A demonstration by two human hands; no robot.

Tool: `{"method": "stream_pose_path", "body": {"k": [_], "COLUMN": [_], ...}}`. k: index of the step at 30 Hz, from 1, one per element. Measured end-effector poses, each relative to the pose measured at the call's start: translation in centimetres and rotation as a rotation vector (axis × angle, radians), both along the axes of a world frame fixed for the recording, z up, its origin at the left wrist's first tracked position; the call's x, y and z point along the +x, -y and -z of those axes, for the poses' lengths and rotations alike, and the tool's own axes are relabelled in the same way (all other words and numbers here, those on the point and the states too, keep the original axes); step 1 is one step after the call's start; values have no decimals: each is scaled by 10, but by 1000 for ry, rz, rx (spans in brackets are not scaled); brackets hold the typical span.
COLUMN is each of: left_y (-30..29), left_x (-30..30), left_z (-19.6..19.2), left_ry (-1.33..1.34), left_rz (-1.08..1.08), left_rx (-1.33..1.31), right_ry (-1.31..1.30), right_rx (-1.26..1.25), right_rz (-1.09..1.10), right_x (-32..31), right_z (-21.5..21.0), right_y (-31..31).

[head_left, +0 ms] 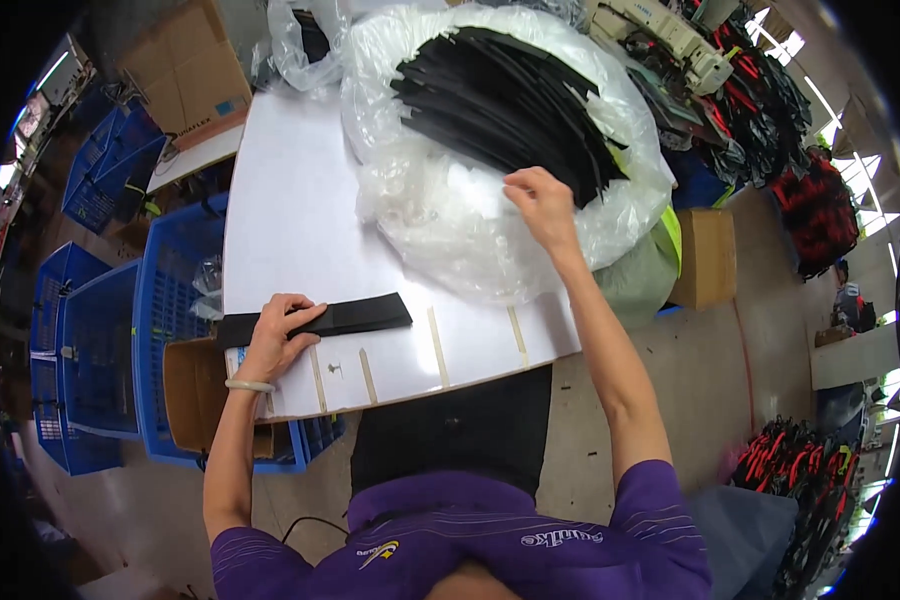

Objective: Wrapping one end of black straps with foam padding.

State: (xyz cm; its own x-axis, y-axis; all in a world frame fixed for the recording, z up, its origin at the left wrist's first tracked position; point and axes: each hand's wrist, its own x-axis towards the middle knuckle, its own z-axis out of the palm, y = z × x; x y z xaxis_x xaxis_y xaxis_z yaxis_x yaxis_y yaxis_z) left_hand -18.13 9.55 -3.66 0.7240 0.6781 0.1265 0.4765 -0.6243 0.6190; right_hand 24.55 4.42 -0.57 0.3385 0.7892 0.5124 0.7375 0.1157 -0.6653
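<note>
The left hand [273, 338] touches flat black strips [370, 314] that lie along the near edge of the white worktop [290, 200], at its left corner; its thumb and forefinger stand apart on them, and I cannot tell whether they pinch. The right hand [545, 205], fingertips drawn nearly together, is over a clear plastic bag [415, 205] toward the far right corner, just beside a pile of black strips [500, 95] there. Whether it holds anything, I cannot tell. A blue crate [146, 340] stands beside the left edge.
</note>
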Motion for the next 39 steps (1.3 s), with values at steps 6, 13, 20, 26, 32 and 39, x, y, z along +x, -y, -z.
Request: {"method": "stream_pose_path", "body": {"k": [6, 13, 20, 26, 32, 39], "left_y": [7, 36, 31, 36, 61, 91], "left_x": [8, 65, 192, 230, 195, 179], "left_z": [-11, -32, -42, -51, -71, -66], "left_ry": [-34, 425, 875, 1148, 1392, 1283], "left_rz": [11, -50, -33, -85, -12, -37], "left_rx": [254, -159, -919, -1103, -1187, -863], "right_ry": [717, 414, 283, 669, 391, -406], "right_rx": [27, 189, 73, 384, 302, -150], "right_rz": [310, 127, 84, -51, -73, -217], "right_x": [5, 2, 4, -60, -97, -104], "right_z": [35, -11, -38, -52, -70, -62], "right_y": [-70, -47, -22, 8, 72, 117]}}
